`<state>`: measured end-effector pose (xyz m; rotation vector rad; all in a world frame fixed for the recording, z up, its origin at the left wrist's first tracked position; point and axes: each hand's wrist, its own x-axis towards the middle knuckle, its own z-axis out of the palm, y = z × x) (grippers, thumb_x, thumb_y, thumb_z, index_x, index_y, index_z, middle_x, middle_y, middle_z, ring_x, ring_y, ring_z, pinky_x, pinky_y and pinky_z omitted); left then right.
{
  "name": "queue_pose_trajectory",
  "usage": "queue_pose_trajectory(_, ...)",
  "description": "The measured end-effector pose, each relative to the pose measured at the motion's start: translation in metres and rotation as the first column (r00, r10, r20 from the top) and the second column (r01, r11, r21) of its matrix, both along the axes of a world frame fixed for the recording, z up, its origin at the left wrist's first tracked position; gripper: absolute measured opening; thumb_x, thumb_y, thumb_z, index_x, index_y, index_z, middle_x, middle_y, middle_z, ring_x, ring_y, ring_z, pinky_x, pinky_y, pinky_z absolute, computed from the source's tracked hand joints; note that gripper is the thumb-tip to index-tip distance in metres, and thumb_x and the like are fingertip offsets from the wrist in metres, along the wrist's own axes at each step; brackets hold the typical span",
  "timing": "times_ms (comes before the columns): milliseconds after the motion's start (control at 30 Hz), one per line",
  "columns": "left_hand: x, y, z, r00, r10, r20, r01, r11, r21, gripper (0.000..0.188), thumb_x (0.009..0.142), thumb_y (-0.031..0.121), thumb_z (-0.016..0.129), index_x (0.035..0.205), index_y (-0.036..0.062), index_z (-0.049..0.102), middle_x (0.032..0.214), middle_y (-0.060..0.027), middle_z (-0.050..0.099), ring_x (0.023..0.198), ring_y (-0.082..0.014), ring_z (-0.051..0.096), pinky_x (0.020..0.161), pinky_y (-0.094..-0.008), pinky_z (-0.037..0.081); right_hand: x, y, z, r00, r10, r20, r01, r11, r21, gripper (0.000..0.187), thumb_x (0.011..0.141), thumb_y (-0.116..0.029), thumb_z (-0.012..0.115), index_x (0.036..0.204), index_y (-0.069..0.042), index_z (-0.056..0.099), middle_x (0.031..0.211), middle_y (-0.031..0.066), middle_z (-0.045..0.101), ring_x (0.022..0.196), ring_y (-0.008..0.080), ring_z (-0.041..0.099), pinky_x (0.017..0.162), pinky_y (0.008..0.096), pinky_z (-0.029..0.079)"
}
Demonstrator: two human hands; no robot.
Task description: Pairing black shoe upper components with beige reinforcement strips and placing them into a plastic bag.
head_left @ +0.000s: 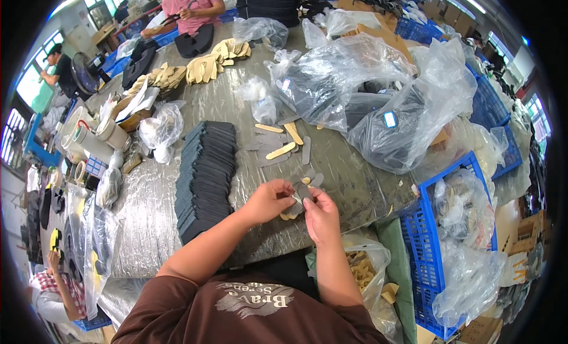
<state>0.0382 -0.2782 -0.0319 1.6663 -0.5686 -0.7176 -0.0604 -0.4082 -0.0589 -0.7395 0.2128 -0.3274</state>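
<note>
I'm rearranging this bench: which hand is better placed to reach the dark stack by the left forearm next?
Probably the left hand: it is nearer that dark stack and lies between it and the right hand, which holds a small grey piece.

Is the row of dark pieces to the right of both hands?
No, the row of dark pieces lies left of the left hand.

bare forearms [207,242] angled inward, left hand [267,200] and right hand [323,218] close together — fingers [283,186] bent, thumbs forward
</note>
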Motion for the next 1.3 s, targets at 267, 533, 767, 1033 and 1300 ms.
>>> queue_pose_trajectory(267, -0.002, -0.004, 0.014, 0.459, -0.062, 0.886, 0.092, 0.996, 0.022, 0.02, 0.07, 0.007, 0.07, 0.089, 0.0052, 0.063, 0.093, -0.0098, 0.062, 0.082, -0.0307, 0.058, 0.072, -0.038, 0.048, 0.016, -0.002, 0.002, 0.991, -0.086, -0.102, 0.096, 0.991, 0.098, 0.017, 0.089, 0.003, 0.052, 0.105, 0.004, 0.057, 0.099, 0.0134, 0.063, 0.087, 0.0191, 0.061, 0.081, 0.031, 0.049)
queue_pose_trajectory(533, -0.007, -0.002, 0.01, 0.234, -0.407, 0.883, 0.19, 0.91, 0.368, 0.011, 0.078, 0.013, 0.055, 0.085, 0.0054, 0.054, 0.092, -0.0107, 0.054, 0.09, -0.0281, 0.054, 0.078, -0.0367, 0.042, 0.027, -0.033, -0.003, 0.889, -0.351, -0.295, 0.401, 0.907, 0.127, 0.016, 0.091, -0.001, 0.051, 0.105, 0.003, 0.056, 0.097, 0.0139, 0.061, 0.088, 0.0261, 0.063, 0.08, 0.0368, 0.051)
queue_pose_trajectory(767, 0.042, -0.022, -0.003, 0.815, -0.119, 0.567, -0.035, 0.967, 0.253, 0.019, 0.088, 0.007, 0.052, 0.105, -0.0014, 0.057, 0.101, -0.0152, 0.06, 0.091, -0.0283, 0.061, 0.08, -0.0351, 0.048, 0.035, -0.069, 0.033, 0.891, -0.419, -0.176, 0.427, 0.904, 0.011, 0.015, 0.091, -0.003, 0.053, 0.104, 0.002, 0.057, 0.101, 0.0106, 0.062, 0.088, 0.0248, 0.062, 0.077, 0.0371, 0.05)
queue_pose_trajectory(1033, 0.083, -0.011, -0.003, 0.89, 0.407, 0.206, -0.372, 0.909, -0.187, 0.024, 0.092, 0.008, 0.053, 0.111, -0.0038, 0.058, 0.099, -0.0093, 0.064, 0.089, -0.0174, 0.062, 0.079, -0.0271, 0.047, 0.042, -0.031, 0.031, 0.923, -0.217, -0.317, -0.332, -0.034, -0.943, 0.016, 0.078, -0.007, 0.066, 0.093, -0.012, 0.067, 0.135, 0.0201, 0.044, 0.122, 0.0365, 0.044, 0.099, 0.0437, 0.037)
queue_pose_trajectory(1300, 0.025, 0.027, -0.001, 0.841, 0.098, 0.532, -0.172, 0.981, 0.092, 0.029, 0.091, 0.013, 0.056, 0.118, 0.0011, 0.058, 0.115, -0.0172, 0.058, 0.105, -0.0236, 0.056, 0.09, -0.0325, 0.044, 0.008, -0.024, 0.036, 0.962, -0.274, -0.01, -0.01, 0.004, -1.0, 0.016, 0.076, -0.001, 0.063, 0.091, -0.004, 0.063, 0.115, 0.0167, 0.053, 0.111, 0.0365, 0.047, 0.094, 0.0458, 0.037)
